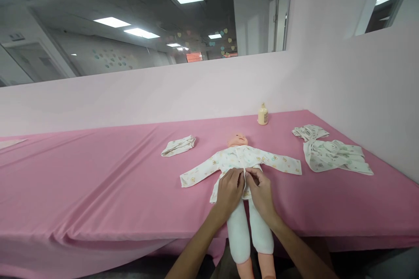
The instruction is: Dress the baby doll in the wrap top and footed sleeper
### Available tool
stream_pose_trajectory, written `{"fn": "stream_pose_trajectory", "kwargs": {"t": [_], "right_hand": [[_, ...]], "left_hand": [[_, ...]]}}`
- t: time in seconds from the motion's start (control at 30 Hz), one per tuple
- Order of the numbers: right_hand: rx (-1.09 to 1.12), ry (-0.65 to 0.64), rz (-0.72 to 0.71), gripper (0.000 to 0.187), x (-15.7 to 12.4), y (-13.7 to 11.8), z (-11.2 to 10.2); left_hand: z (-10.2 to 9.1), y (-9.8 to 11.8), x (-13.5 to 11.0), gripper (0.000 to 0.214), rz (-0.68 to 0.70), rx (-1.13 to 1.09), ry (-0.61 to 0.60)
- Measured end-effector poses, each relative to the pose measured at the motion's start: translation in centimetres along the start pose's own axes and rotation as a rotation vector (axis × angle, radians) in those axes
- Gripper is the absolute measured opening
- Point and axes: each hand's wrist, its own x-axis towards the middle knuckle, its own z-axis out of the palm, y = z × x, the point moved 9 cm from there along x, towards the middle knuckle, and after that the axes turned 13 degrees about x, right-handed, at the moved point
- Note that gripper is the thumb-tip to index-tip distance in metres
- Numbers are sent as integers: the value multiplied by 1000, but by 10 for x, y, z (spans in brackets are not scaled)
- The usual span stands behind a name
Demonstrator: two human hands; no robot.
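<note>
Worktop (131, 192), pink-draped. Doll (238, 232) on it, lower legs past the near edge: hard tug could slide it off. Printed shirt (235, 155) on its torso; my left hand (231, 187) and right hand (261, 189) pinch its front; uneven pull could misalign the edges.

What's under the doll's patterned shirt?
White legs emerge below the shirt; the head shows above its neckline. The torso and any arms in the sleeves are covered; left hand and right hand hide part of the front.
</note>
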Motion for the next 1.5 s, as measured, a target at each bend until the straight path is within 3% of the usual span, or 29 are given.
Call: {"fn": "stream_pose_trajectory", "kwargs": {"t": [0.2,0.47,0.7,0.93,1.1,1.3,1.5], "right_hand": [[5,8,40,24,-1,1,-2],[17,21,53,23,-1,3,-4],[-1,16,48,22,-1,1,-4],[20,-19,55,23,0,2,-2],[85,-9,103,20,4,8,-5],[84,-26,111,18,4,7,-3],[74,-41,95,18,4,6,-3]], "left_hand": [[0,-5,1,23,-70,-113,-59],[4,-3,2,21,-65,13,-90],[-2,6,0,17,34,130,17],[-10,9,-6,17,28,160,177],[-13,12,-7,19,40,195,224],[-12,11,-7,19,31,190,211],[-5,8,-4,18,-19,130,115]]}}
